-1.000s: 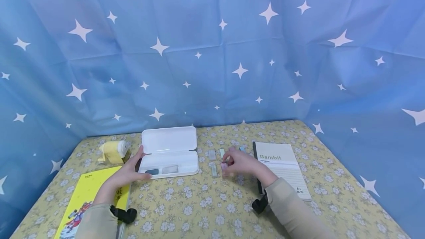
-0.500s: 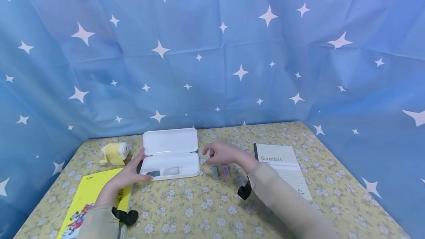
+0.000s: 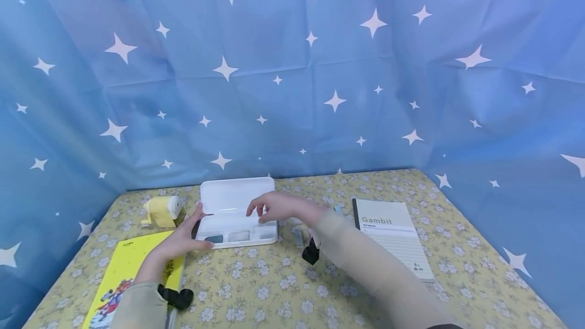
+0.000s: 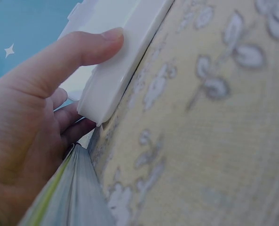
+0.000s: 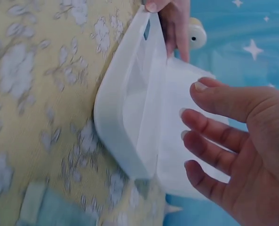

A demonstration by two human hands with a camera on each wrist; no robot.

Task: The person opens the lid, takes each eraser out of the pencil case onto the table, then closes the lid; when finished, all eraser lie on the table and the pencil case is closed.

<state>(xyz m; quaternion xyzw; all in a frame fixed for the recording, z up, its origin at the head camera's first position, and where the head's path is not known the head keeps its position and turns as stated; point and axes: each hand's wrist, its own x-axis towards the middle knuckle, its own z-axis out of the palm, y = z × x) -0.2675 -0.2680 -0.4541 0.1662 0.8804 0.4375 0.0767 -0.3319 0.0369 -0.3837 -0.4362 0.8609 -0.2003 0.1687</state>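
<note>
A white pencil case [image 3: 237, 212] stands with its lid raised at the table's back left. My left hand [image 3: 183, 237] grips its left end, with the thumb over the front rim and the fingers behind, as the left wrist view shows. Inside along the front lie a dark block [image 3: 214, 239] and a pale translucent block [image 3: 239, 236]. Over the case's right half hovers my right hand [image 3: 274, 206], its fingers loosely bent and holding nothing in the right wrist view. A pale green block [image 5: 54, 207], like an eraser, lies on the cloth to the case's right.
A yellow pencil sharpener [image 3: 160, 211] stands left of the case. A yellow book [image 3: 132, 263] lies under my left forearm. To the right is a notebook [image 3: 390, 232] marked Gambit, with a small blue piece [image 3: 337, 209] beside it. A blue star curtain [image 3: 292, 90] hangs behind.
My right hand has moved left from the small blocks beside the notebook to over the pencil case. The left hand keeps its grip on the case's left end.
</note>
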